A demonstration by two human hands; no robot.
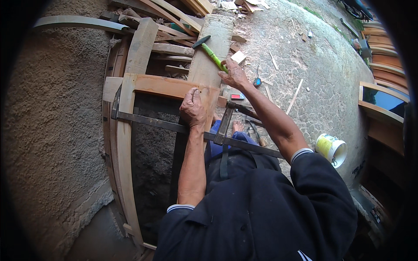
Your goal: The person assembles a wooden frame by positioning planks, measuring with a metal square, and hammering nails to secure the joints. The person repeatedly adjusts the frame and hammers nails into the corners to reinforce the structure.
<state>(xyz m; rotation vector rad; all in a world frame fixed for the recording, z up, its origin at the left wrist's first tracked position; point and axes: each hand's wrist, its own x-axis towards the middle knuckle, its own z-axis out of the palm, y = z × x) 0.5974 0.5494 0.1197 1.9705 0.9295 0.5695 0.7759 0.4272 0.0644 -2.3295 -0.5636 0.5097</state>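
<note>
A wooden frame (pixel 162 85) lies in front of me, with a long bar clamp (pixel 152 121) across it. The clamp's sliding jaw (pixel 224 124) sits by the frame's right side. My left hand (pixel 192 109) rests at the frame's upper right corner, above the clamp bar, its fingers pinched together. Whatever they may hold is too small to make out. Beyond the corner, my right hand (pixel 234 74) has its fingers round the handle end of a hammer (pixel 211 55) with a bright green handle. The hammer's dark head points away to the left, over a thick pale plank (pixel 211 35).
Scrap wood strips (pixel 174 48) pile up beyond the frame. A rough wall (pixel 65 108) stands at left. On the concrete floor are a blue tape measure (pixel 257 81), a red box (pixel 237 96) and a yellow-white bucket (pixel 332 150). Stacked timber (pixel 385 58) lines the right side.
</note>
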